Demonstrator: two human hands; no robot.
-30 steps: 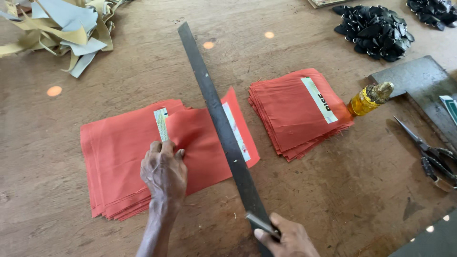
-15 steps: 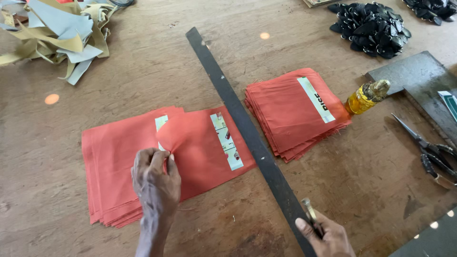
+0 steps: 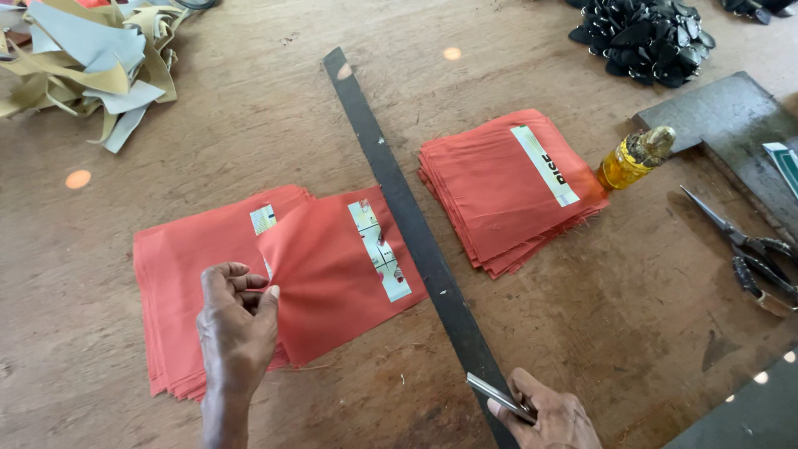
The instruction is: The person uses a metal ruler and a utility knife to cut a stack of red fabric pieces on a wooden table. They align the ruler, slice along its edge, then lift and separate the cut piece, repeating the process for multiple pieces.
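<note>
Red cloth piece (image 3: 332, 283) pinched in left hand (image 3: 237, 328), right hand (image 3: 549, 416) fingers closed round metal blade (image 3: 499, 397), oil-filled bottle (image 3: 633, 158) nearby

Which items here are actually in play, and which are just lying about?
In play:
left hand pinching the top red fabric square
stack of red fabric sheets beneath
right hand gripping a thin metal tool
long dark metal straightedge

Lying about:
second red fabric stack
yellow bottle
black scissors
pale leather scraps
</note>
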